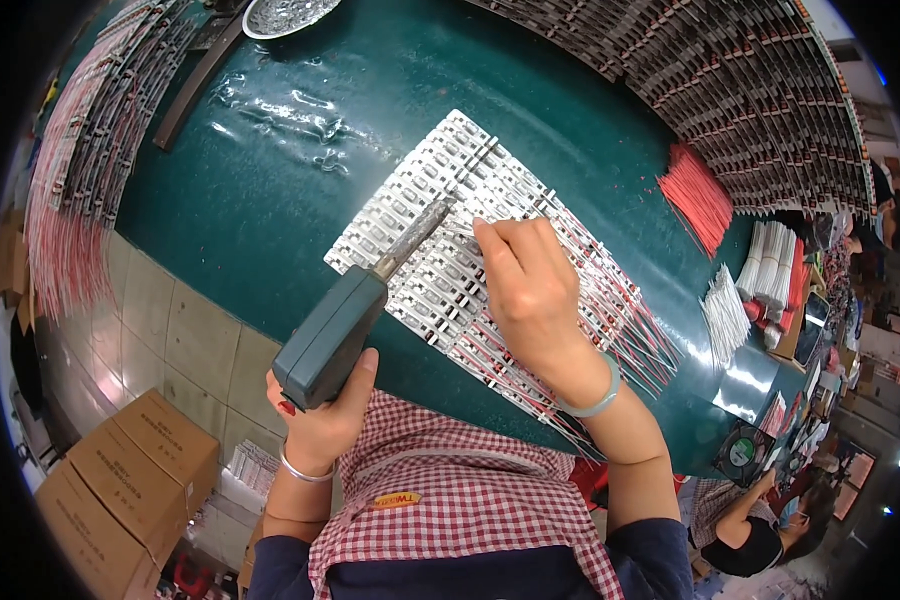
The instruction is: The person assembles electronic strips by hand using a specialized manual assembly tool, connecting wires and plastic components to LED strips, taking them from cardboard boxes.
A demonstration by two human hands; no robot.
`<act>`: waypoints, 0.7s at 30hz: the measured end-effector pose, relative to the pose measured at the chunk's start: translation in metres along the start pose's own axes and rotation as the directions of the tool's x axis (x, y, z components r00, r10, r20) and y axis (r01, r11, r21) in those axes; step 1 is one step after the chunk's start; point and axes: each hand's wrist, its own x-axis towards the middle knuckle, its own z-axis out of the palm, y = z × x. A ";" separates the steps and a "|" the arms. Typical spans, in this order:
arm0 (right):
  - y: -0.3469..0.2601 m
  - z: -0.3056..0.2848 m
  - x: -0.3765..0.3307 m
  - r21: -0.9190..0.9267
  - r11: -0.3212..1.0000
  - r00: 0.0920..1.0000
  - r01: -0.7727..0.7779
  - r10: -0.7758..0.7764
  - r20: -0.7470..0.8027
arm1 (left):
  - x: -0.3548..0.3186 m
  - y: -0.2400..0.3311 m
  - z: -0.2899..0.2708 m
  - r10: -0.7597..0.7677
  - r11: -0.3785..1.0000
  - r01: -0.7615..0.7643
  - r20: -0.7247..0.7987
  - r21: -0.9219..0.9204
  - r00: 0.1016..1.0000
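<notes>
My left hand (332, 415) is wrapped round the dark green handle of a soldering gun (335, 325). The gun's metal barrel points up and to the right, its tip over a panel of small white circuit boards (410, 200) set in rows. Thumb and forefinger of my right hand (532, 275) are pinched together just right of that tip; whatever is between them is too small to make out against the panel. Red and white wires (635, 335) trail from the panel's lower right rows, beneath and beside my right wrist.
Loose red wires (697, 200) and white wire bundles (767, 262) lie at the right. Stacked wired boards (750, 90) stand far right, with more (100, 140) at the left edge. A metal dish (285, 15) and a dark bar (195, 90) are far left. Cardboard boxes (130, 480) sit lower left.
</notes>
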 end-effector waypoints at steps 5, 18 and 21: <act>-0.001 0.004 -0.004 -0.015 1.000 1.000 -0.008 0.008 0.030 | 0.001 -0.005 -0.001 0.114 0.992 -0.115 0.047 0.041 0.992; -0.004 0.003 -0.001 -0.051 0.998 0.999 -0.025 0.027 0.042 | 0.003 -0.005 0.004 0.080 0.996 -0.078 0.070 -0.032 0.994; -0.004 0.003 -0.001 -0.053 0.998 0.999 -0.016 0.019 0.040 | 0.003 -0.005 0.004 0.107 0.994 -0.107 0.069 -0.005 0.992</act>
